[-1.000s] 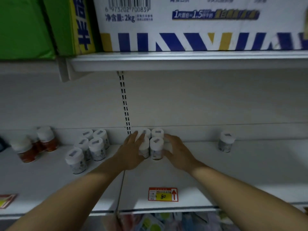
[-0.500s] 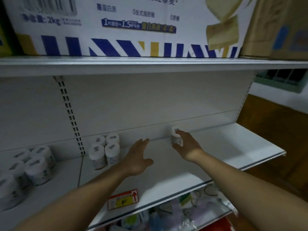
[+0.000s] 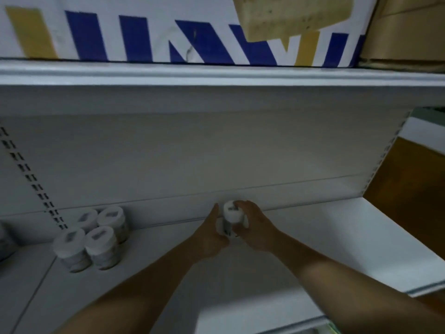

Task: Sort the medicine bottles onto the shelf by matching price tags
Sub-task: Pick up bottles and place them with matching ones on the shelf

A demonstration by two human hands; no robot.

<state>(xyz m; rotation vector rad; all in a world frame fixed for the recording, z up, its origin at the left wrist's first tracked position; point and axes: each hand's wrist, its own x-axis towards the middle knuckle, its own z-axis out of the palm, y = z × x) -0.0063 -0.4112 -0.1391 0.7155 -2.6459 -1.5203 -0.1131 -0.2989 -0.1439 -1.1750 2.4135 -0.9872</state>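
A white-capped medicine bottle [image 3: 230, 216] stands near the back of the white shelf [image 3: 313, 237], right of the middle. My right hand [image 3: 256, 229] grips it from the right, fingers curled over the cap. My left hand [image 3: 208, 237] lies against the bottle's left side with its fingers straight. Several matching white-capped bottles [image 3: 96, 239] stand packed together at the left of the shelf. No price tag shows in this view.
The shelf above [image 3: 216, 75] carries a white carton with blue and yellow stripes [image 3: 168, 32] and a brown box [image 3: 404, 30]. A slotted upright [image 3: 31, 177] runs down the back panel at left. The shelf's right end [image 3: 385, 225] borders a wooden wall.
The view has swung right and closer. My right hand stays on the lone bottle, and my left hand has moved right from the open shelf to that bottle's left side.
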